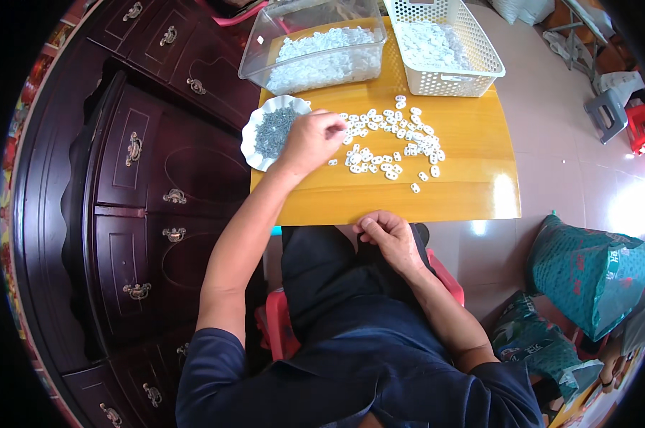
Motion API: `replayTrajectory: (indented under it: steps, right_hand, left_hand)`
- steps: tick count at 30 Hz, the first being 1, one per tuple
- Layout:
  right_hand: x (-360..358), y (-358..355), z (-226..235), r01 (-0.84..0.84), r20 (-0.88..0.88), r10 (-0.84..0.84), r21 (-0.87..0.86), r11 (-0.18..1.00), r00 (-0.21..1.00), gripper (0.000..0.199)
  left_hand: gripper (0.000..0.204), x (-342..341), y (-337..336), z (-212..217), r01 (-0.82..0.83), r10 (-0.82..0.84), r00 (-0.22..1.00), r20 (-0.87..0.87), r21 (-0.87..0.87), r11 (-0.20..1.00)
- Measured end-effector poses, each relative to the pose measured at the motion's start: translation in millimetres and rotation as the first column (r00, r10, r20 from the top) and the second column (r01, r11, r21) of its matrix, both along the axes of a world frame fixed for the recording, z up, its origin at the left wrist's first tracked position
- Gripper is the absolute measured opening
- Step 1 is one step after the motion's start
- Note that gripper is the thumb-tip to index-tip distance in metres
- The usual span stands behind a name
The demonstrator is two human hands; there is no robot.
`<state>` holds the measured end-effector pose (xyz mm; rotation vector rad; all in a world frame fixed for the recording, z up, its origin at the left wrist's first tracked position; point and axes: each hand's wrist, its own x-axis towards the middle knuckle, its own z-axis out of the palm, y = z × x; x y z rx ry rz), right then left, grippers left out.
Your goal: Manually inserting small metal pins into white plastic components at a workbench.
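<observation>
Seeing one desk [443, 203]: clear bin [257, 68] of whitish bits beyond the scalloped dish [249, 139], white basket [454, 85] likewise beyond-right, dish holding dark grey bits [270, 132]. Right hand [391, 241] right of dish, wearer's side, fingers pinched together. Left hand [313, 140] at dish's right rim, fingers curled, can't tell if closed. White ovals [427, 143] right of dish, nearest just right of left fingers, axes mixed.

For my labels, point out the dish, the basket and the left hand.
Dish [248, 137], head view: left rim.
Basket [436, 85], head view: front wall.
Left hand [311, 142], head view: back of hand.
</observation>
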<state>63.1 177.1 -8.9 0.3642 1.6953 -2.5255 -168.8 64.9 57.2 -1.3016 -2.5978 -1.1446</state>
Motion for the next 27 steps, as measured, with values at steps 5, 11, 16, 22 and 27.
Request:
replayTrajectory:
  steps: [5, 11, 16, 22, 27]
  right_hand:
    - [0.0, -0.2, -5.2, 0.011, -0.022, -0.011, 0.002, 1.000, 1.000, 0.022]
    - [-0.1, 1.1, -5.4, -0.007, 0.029, 0.005, 0.069, 0.998, 1.000, 0.023]
    - [-1.0, -0.6, -4.0, 0.052, -0.007, -0.052, 0.065, 0.996, 0.999, 0.024]
    - [-1.7, -1.2, -2.0, 0.034, 0.021, -0.035, 0.054, 0.998, 0.999, 0.024]
    - [-2.1, -2.0, -7.2, 0.039, 0.006, -0.040, 0.057, 0.998, 0.999, 0.024]
  left_hand:
    - [0.007, 15.7, 41.6, -17.8, 0.084, -0.097, 0.988, -0.118, -0.114, 0.990]
    - [0.008, 16.0, 54.8, -29.2, 0.094, -0.123, 0.980, -0.159, -0.180, 0.979]
    - [0.012, 11.2, 48.3, -24.2, 0.104, -0.114, 0.989, -0.092, -0.108, 0.989]
    - [0.011, 6.7, 41.0, -25.6, 0.097, -0.100, 0.995, -0.028, -0.072, 0.993]
    - [0.010, 4.6, 33.0, -19.4, 0.057, -0.057, 0.998, 0.011, -0.018, 0.998]
